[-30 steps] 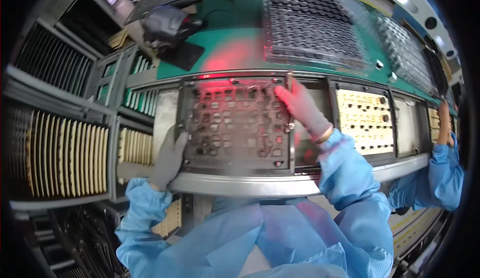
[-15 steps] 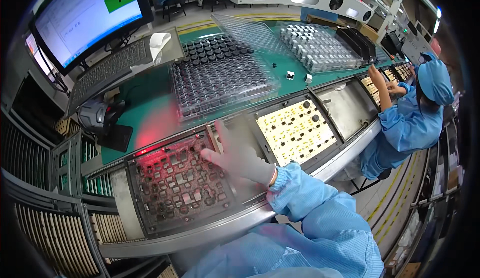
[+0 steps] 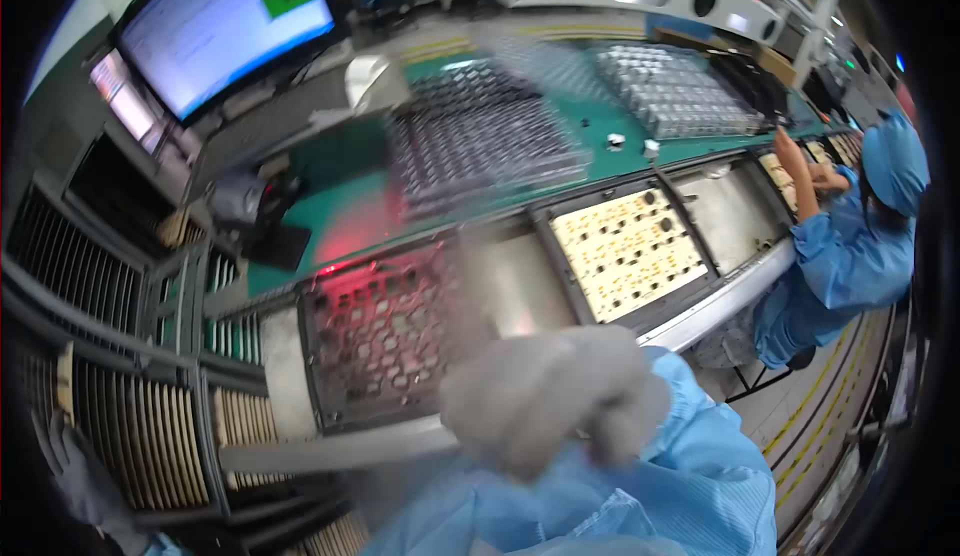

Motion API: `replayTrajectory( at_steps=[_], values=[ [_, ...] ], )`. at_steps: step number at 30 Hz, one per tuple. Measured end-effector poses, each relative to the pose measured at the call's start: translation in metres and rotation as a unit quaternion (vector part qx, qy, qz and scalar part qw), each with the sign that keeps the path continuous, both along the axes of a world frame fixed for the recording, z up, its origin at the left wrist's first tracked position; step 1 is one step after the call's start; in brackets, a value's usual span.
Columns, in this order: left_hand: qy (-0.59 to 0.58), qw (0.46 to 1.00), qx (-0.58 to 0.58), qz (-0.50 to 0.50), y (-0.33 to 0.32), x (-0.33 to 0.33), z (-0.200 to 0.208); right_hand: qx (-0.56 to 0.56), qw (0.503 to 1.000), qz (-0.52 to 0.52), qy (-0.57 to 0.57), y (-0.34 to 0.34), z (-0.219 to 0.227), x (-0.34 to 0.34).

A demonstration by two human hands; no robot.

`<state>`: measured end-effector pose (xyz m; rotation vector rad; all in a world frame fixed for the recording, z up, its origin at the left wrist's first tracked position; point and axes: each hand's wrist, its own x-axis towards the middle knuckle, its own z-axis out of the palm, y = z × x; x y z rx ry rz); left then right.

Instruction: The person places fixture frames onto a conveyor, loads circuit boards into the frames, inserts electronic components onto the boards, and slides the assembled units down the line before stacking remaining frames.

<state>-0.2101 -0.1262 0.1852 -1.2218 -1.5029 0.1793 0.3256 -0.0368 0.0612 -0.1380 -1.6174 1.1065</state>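
Note:
My right hand [image 3: 555, 396], in a grey glove and smeared by motion, hangs in front of the metal rail with its fingers curled in. Nothing shows in it. Beyond it lies a dark fixture [image 3: 385, 331] with many small cutouts, lit red along its far side. At the lower left, my gloved left hand [image 3: 85, 481] is beside a slotted rack [image 3: 140, 436] of upright boards. Its fingers are stretched out toward a pale board edge [image 3: 65, 381] sticking up there, and I see no grip on it.
A yellow-white board [image 3: 630, 256] sits in a black frame on the line. Behind are clear trays of dark round parts [image 3: 480, 146] and white parts [image 3: 675, 91]. A scanner [image 3: 240, 201] and monitor [image 3: 225, 31] stand at left. A co-worker [image 3: 850, 206] works at right.
My right hand has drawn back from over the fixture toward my body, its spread fingers now curled. My left hand has come into view at the rack. The whole view has shifted slightly.

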Motion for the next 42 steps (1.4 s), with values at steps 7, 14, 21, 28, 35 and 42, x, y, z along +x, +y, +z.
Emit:
replayTrajectory(
  at_steps=[7,14,21,28,35,42],
  values=[
    [-0.109,0.944,0.053,-0.306,0.0,0.152,-0.045,-0.111,0.987,0.005,-0.117,-0.011,-0.015,-0.016],
    [0.002,0.893,0.049,-0.448,0.051,0.183,-0.09,-0.22,0.955,-0.008,-0.197,-0.002,-0.043,-0.019],
    [-0.102,0.859,0.077,-0.496,0.078,0.242,-0.168,-0.181,0.901,-0.03,-0.393,0.002,-0.1,-0.034],
    [-0.115,0.794,-0.219,-0.556,0.125,0.254,-0.141,-0.521,0.844,0.046,-0.115,0.023,-0.07,-0.072],
    [-0.43,0.776,-0.136,-0.441,0.165,0.199,-0.215,-0.483,0.873,0.04,0.057,0.064,-0.075,-0.053],
    [-0.576,0.697,-0.078,-0.42,0.171,0.188,-0.245,-0.576,0.797,0.164,0.077,0.087,-0.096,-0.032]
  ],
)
